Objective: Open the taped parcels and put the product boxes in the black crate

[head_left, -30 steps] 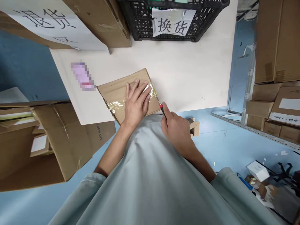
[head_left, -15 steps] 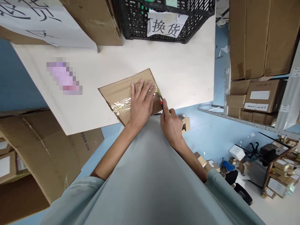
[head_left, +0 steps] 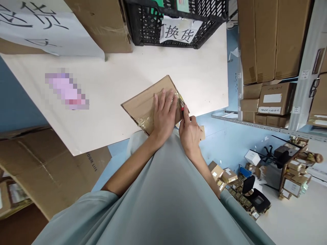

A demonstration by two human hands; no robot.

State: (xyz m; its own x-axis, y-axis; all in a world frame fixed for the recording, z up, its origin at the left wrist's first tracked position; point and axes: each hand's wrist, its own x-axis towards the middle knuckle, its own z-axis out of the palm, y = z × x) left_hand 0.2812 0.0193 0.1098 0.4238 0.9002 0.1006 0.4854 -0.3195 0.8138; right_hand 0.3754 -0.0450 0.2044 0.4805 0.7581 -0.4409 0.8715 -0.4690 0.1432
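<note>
A flat cardboard parcel [head_left: 145, 102] wrapped with clear tape lies at the near edge of the white table [head_left: 114, 85]. My left hand [head_left: 163, 114] rests flat on top of it, fingers stretched out and pressing it down. My right hand [head_left: 190, 131] is closed around a small red-handled cutter [head_left: 182, 107], whose tip touches the taped right edge of the parcel.
A black plastic crate [head_left: 176, 20] with a paper label stands at the table's far edge, beside a big cardboard box [head_left: 102, 23] with a white sign. An open carton [head_left: 46, 163] sits at the left on the floor. Shelves with boxes [head_left: 273, 98] and scattered small boxes [head_left: 230, 177] lie to the right.
The view has swung right. The parcel has turned a little under my left hand, and my right hand with the cutter has moved up along the parcel's right edge.
</note>
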